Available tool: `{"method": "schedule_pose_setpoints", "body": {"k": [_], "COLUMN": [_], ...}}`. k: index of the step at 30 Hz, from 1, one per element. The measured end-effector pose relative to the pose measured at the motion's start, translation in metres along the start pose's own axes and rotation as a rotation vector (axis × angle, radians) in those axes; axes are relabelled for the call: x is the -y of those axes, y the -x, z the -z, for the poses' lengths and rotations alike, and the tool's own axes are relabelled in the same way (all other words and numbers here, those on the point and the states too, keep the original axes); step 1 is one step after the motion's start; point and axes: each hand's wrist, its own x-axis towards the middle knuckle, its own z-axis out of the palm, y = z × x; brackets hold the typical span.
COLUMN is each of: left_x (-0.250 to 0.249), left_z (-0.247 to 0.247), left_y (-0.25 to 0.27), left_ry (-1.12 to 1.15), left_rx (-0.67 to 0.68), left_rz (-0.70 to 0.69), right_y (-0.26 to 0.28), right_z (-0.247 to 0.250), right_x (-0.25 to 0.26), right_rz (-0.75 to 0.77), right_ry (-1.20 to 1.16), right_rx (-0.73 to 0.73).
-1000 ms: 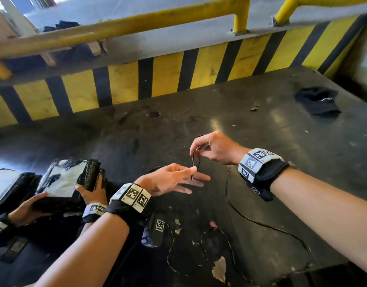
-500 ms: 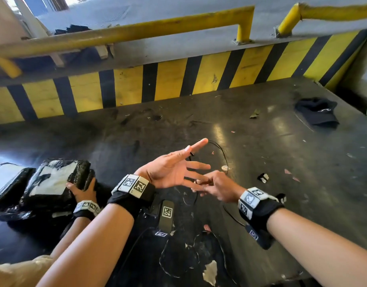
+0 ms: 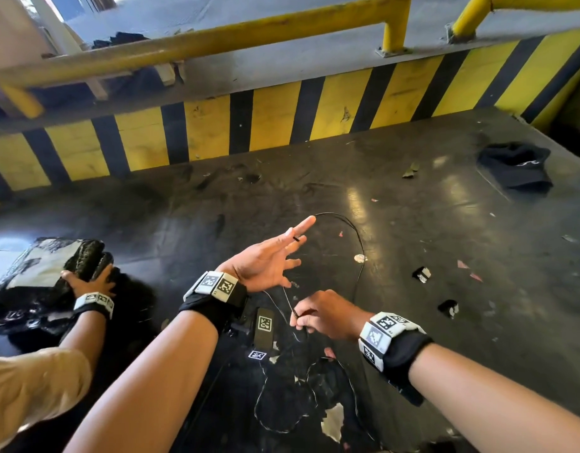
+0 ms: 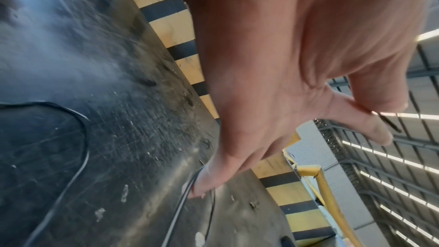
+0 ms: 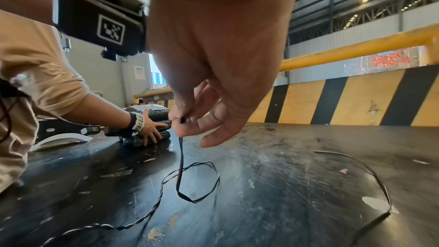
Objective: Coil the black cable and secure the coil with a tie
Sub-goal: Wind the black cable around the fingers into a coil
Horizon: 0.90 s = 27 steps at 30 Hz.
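The thin black cable (image 3: 357, 237) arcs from my left fingertips out to the right and back down to my right hand. My left hand (image 3: 295, 243) is raised with its fingers spread; in the left wrist view the thumb and a finger pinch the cable's short black end (image 4: 389, 123), and a strand runs past a lower finger (image 4: 197, 181). My right hand (image 3: 296, 317) is lower and nearer to me and pinches the cable (image 5: 180, 157) between thumb and fingertips. Slack lies in loops on the dark table (image 3: 412, 322). I see no tie.
Another person's hand (image 3: 92, 282) rests on a black wrapped bundle (image 3: 53, 266) at the left. A black cap (image 3: 514, 165) lies at the far right. A black device with a marker (image 3: 264, 325) lies between my wrists. A yellow-black striped barrier (image 3: 282, 116) bounds the table's far side.
My right hand has dropped from above the left hand to below it, toward me, still holding the cable. My left hand has lifted and spread its fingers, and a cable arc now stands out.
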Motion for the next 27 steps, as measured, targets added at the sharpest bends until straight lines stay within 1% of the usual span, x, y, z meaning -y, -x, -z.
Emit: {"method": "schedule_pose_setpoints", "body": {"k": [3, 5, 9, 12, 14, 17, 19, 22, 27], "left_x": [0.012, 0.017, 0.033, 0.046, 0.054, 0.064, 0.068, 0.074, 0.068], "left_z": [0.008, 0.012, 0.017, 0.021, 0.023, 0.018, 0.011, 0.006, -0.010], "left_y": [0.002, -0.001, 0.001, 0.000, 0.000, 0.003, 0.007, 0.012, 0.012], "left_ry": [-0.059, -0.076, -0.103, -0.122, -0.125, -0.078, -0.053, 0.027, 0.085], "left_rx": [-0.044, -0.075, -0.153, -0.137, -0.113, -0.141, -0.087, -0.010, 0.107], "left_rz": [0.035, 0.059, 0.129, 0.177, 0.221, 0.317, 0.326, 0.291, 0.264], "right_y": [-0.001, 0.002, 0.004, 0.004, 0.000, -0.008, -0.014, -0.021, -0.032], "right_z": [-0.005, 0.004, 0.025, 0.045, 0.058, 0.078, 0.093, 0.113, 0.122], "right_x": [0.005, 0.005, 0.010, 0.025, 0.033, 0.042, 0.043, 0.045, 0.042], "right_rz": [-0.041, -0.038, -0.089, -0.055, -0.036, -0.008, 0.012, 0.029, 0.053], "right_ry": [0.103, 0.150, 0.257, 0.375, 0.406, 0.428, 0.391, 0.321, 0.246], "right_rx": [0.060, 0.041, 0.010, -0.029, -0.041, -0.100, -0.151, -0.163, -0.221]}}
